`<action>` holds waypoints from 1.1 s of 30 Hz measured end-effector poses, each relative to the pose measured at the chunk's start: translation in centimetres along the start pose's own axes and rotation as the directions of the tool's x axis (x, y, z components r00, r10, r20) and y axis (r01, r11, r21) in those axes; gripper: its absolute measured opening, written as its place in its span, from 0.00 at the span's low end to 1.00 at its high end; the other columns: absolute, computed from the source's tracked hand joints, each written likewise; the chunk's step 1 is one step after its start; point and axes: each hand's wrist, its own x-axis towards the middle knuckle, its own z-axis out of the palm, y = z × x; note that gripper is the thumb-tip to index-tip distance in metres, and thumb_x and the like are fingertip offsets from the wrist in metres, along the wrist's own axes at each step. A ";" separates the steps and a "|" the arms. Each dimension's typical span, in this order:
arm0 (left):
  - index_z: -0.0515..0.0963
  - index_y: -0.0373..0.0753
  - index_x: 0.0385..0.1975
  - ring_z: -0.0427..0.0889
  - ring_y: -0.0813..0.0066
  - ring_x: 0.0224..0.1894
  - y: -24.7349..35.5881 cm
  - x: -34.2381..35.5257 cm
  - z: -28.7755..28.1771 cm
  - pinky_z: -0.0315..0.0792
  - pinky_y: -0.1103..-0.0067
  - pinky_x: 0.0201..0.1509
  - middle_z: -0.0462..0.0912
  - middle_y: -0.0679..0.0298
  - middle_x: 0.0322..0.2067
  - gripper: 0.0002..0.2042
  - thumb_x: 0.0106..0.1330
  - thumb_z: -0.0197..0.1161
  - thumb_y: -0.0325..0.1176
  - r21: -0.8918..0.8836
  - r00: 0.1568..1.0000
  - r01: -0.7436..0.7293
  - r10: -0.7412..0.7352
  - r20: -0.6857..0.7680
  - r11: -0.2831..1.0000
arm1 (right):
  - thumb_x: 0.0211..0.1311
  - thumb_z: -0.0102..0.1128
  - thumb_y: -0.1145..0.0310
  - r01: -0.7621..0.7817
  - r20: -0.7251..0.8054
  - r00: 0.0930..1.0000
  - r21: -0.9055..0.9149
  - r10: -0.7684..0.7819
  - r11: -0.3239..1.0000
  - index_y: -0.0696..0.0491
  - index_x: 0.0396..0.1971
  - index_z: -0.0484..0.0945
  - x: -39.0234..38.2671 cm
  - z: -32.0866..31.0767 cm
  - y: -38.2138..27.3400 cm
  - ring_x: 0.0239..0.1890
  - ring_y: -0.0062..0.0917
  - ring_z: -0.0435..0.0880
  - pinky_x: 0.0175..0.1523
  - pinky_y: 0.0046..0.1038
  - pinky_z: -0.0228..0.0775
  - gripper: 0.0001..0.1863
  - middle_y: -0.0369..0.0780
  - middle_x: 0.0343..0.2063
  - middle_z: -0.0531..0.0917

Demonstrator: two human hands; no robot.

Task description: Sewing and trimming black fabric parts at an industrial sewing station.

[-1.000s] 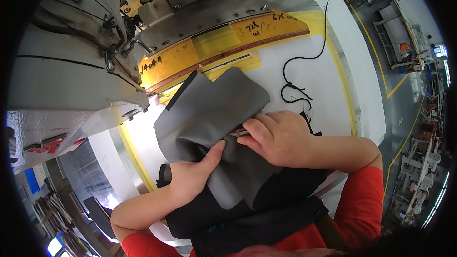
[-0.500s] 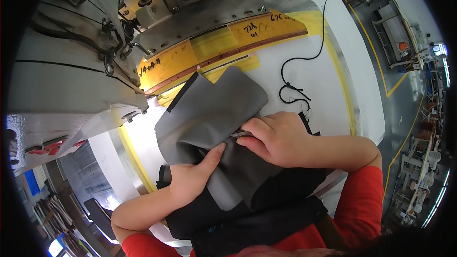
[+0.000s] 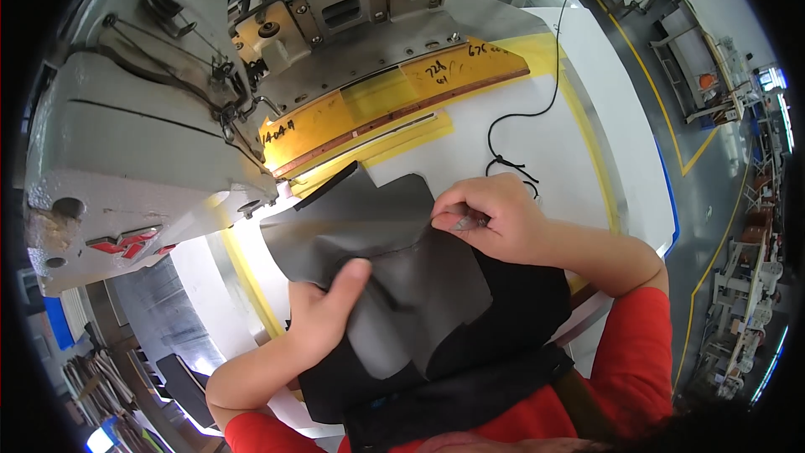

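Observation:
A grey leather-like panel (image 3: 402,273), sewn across its middle and backed in black, lies over my lap and the near table edge. My left hand (image 3: 323,315) is closed on its left side, thumb on top and the other fingers hidden beneath. At the right end of the seam, my right hand (image 3: 499,216) pinches with thumb and forefinger. Inside that palm sits a small silvery tool, seemingly thread snips (image 3: 475,222), mostly covered by the fingers. Black material (image 3: 528,294) spreads under the panel on the right.
At the left looms a pale sewing machine head (image 3: 142,159). A yellow template (image 3: 394,109) with a brown strip lies under metal clamps behind the panel. A black cord (image 3: 520,117) trails over the white table (image 3: 579,168). Far right, machines line a grey floor (image 3: 671,109).
My right hand has moved up along the seam, tilting the snips back into the palm. The panel has flattened and its far edge has dropped. My left hand has shifted slightly left.

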 end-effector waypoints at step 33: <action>0.77 0.36 0.28 0.68 0.88 0.21 0.0 2.7 1.1 0.63 0.87 0.25 0.75 0.70 0.19 0.06 0.54 0.64 0.29 0.168 0.972 -0.090 0.050 0.228 0.982 | 0.51 0.59 0.59 0.227 0.072 0.971 -0.561 -0.226 0.796 0.54 0.28 0.68 -0.7 2.2 -0.6 0.15 0.24 0.73 0.18 0.25 0.64 0.14 0.35 0.18 0.70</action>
